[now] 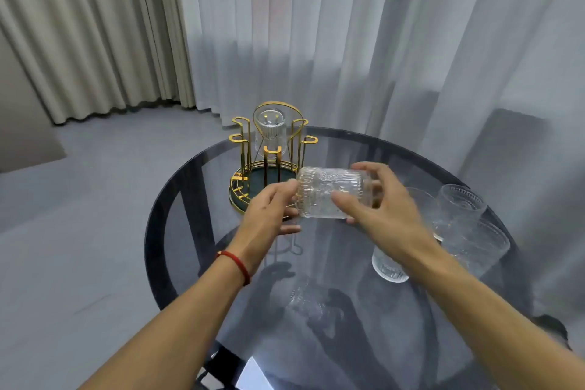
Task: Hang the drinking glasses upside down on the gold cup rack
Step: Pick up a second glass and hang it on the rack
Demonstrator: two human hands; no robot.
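Head view: drinking glass (332, 193) sideways, gripped by left hand (269, 209) and right hand (383, 212) fingers (343, 199) over bench (177, 199) centre. Step: second hanging. Next: invert onto free gold rack (269, 161) prong.

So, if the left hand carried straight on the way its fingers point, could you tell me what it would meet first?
Probably the ribbed clear glass lying sideways between both hands; the left hand already touches its rim, though depth is uncertain.

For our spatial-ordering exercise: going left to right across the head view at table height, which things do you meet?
gold cup rack → left hand → held ribbed glass → right hand → group of glasses standing on the table
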